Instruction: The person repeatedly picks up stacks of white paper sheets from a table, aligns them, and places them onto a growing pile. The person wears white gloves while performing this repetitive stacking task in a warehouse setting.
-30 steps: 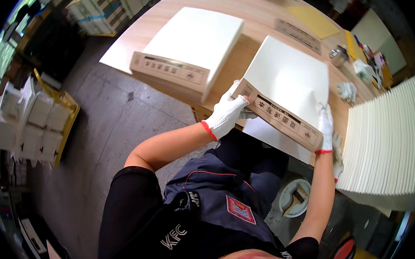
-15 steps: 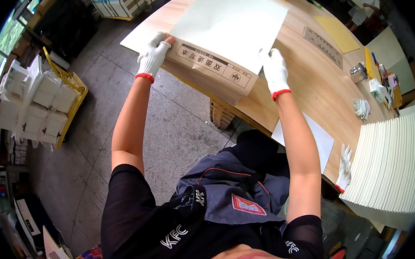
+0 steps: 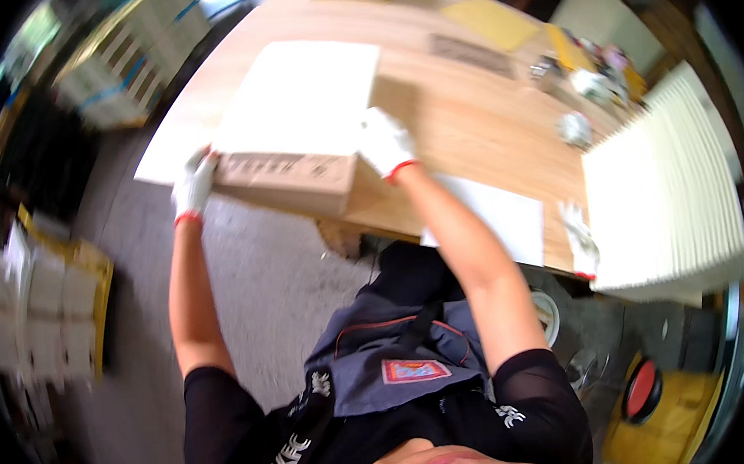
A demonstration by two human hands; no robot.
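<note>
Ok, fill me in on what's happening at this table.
A person in white knitted gloves with red cuffs has both hands at a neat stack of white sheets with brown printed edging. The left hand is at its near left corner, the right hand at its right side; blur hides how firmly either grips. The stack sits on a pale wood-grain table. Nearby lie a flat white sheet and a tall, cream, ridged stack.

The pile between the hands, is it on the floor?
No, the pile sits on the table, between the left hand and the right hand.
</note>
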